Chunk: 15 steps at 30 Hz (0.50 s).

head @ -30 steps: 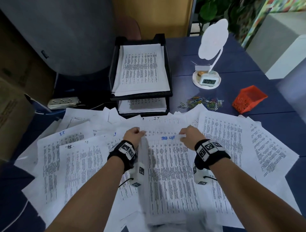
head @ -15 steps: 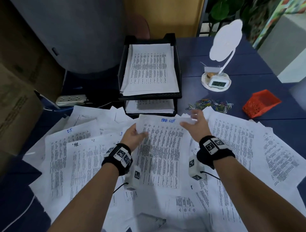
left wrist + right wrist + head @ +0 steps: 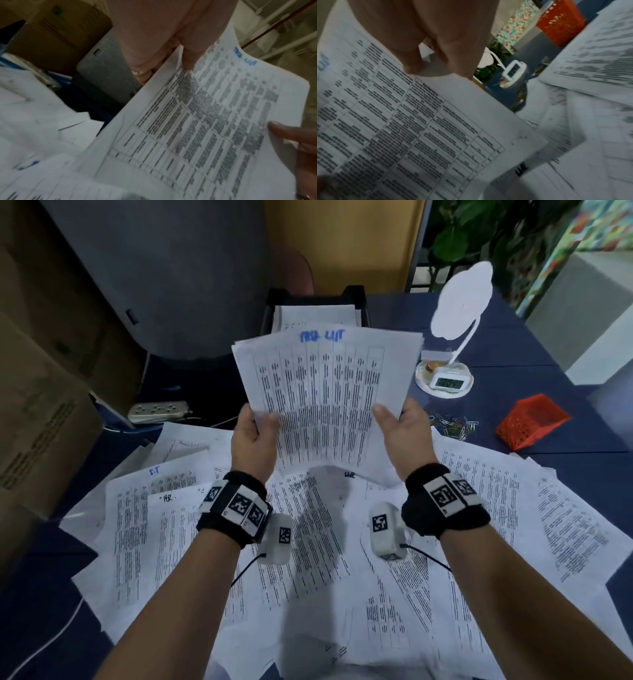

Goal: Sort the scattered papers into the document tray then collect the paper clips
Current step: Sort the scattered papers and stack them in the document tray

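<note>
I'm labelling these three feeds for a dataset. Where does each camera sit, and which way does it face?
Head: worn on the head, looking forward and down; shows both forearms, left hand and right hand holding the printed sheet with blue handwriting.
Left wrist: looks along the left hand's fingers at that sheet.
Right wrist: looks along the right hand's fingers toward the orange mesh basket.
Shared: all three show the sheet.
</note>
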### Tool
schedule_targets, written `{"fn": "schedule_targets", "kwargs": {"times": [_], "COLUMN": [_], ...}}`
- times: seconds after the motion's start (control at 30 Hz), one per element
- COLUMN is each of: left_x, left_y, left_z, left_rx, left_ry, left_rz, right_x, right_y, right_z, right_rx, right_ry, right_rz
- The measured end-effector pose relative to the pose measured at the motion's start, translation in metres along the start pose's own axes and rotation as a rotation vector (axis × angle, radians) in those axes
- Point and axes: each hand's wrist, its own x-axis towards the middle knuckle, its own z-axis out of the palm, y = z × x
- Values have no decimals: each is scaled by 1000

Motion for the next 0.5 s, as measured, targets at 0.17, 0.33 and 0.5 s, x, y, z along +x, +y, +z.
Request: {"fn": "schedule_targets", "kwargs": {"times": [0.17, 0.33, 0.5], "left_x": [-12, -14, -10], "left_y": [-8, -13, -7], "left_z": [1, 7, 0], "left_rx": [-14, 9, -87], "left_ry": [12, -14, 55], "left_rz": [-60, -197, -241], "right_x": [-9, -17, -20], "right_y": [7, 25, 46], "right_z": [3, 3, -1], "right_rx": [28, -32, -132], "right_ry": [-27, -57, -122], "right_rz": [42, 146, 249]}}
